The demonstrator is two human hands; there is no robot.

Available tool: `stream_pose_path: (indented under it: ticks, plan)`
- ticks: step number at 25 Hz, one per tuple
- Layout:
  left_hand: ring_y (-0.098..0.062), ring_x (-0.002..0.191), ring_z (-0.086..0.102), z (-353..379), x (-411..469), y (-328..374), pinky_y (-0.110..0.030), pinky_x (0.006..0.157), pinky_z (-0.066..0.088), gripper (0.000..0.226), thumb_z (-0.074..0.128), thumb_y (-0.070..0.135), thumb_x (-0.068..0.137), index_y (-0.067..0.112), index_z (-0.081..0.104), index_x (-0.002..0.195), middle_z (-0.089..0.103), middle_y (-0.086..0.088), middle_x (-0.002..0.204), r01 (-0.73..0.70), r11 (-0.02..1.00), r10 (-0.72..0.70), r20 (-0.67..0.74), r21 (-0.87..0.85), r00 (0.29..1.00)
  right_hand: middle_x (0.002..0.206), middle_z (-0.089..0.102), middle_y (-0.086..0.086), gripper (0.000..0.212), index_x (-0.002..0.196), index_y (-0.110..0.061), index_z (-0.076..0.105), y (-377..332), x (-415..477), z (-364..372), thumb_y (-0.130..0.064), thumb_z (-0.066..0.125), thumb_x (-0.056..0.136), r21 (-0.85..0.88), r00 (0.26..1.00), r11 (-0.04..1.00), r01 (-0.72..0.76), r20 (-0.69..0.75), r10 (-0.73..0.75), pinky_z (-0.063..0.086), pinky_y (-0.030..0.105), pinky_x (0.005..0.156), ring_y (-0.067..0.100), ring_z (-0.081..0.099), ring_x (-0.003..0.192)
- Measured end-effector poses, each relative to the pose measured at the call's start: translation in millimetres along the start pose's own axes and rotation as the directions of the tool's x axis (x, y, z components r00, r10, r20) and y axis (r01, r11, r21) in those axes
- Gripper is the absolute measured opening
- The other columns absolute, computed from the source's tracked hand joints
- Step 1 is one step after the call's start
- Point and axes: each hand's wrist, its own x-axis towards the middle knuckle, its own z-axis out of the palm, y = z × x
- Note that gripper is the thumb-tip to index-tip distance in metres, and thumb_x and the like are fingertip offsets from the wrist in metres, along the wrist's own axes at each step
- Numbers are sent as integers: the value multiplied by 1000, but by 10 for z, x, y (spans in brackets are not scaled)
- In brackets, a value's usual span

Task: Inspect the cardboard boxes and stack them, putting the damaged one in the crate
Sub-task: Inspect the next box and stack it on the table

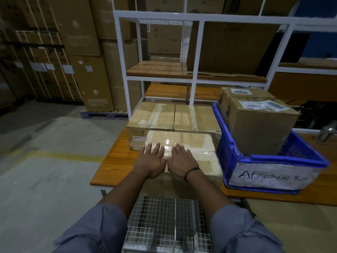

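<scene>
A taped cardboard box [193, 143] is set before two others [153, 115]; rightward, two labelled cartons [259, 128] are held in a blue plastic crate [230, 152].

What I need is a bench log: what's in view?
Taped tan cardboard boxes: three, tan, on table; two behind, one in front.
Labelled brown cardboard boxes: two, brown, inside crate.
Blue plastic crate: one, blue, table's right.
Orange wooden table: one, orange, centre.
White metal rack: one, white, behind table.
Wire mesh basket: one, grey, foreground.
Stacked cardboard cartons: many, brown, left.
Left hand: one, flat on front box.
Right hand: one, flat on front box.
</scene>
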Motion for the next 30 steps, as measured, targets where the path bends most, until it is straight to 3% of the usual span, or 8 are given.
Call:
stream_pose_path:
  ticks: [5,11,18,23,30]
  plan:
    - [-30,159,-8,-9,-16,52,-49,127,-4,63,14,48,110,21,2,166,-4,-5,173,-16,1000,16,0,-20,1000,173,3,14,68,164,-5,12,187,-17,-18,-43,27,110,23,999,998,52,-15,-52,4,41,128,24,2,160]
    - [-30,159,-7,-38,-55,7,-49,128,-3,63,15,48,110,22,4,166,-3,-4,173,-15,999,14,-22,-49,1000,173,2,15,75,164,-4,11,300,-99,-3,-51,26,107,50,991,993,-105,-81,109,3,41,129,25,3,160]
    - [-30,159,-7,-19,-19,3,-50,128,-4,63,16,49,109,22,4,166,-3,-4,173,-14,999,13,-20,-52,1000,173,-2,15,74,164,-5,7,306,-117,-68,-50,24,108,36,995,995,-92,-20,93,2,40,129,26,0,160]
    - [-29,159,-7,-33,-71,24,-50,128,-4,63,15,48,109,22,3,166,-3,-5,173,-18,998,16,-35,-61,999,173,-1,14,75,165,-6,9,497,-221,-113,-54,24,109,23,1000,1000,5,-14,-5,4,38,129,24,1,160]
    - [-29,159,-6,-20,-38,1,-51,128,-3,64,15,49,109,22,4,166,-2,-4,173,-19,998,16,-38,-64,999,173,4,13,75,164,-7,11,662,-311,-117,-54,22,108,-15,998,999,-38,-51,38,6,39,129,23,4,160]
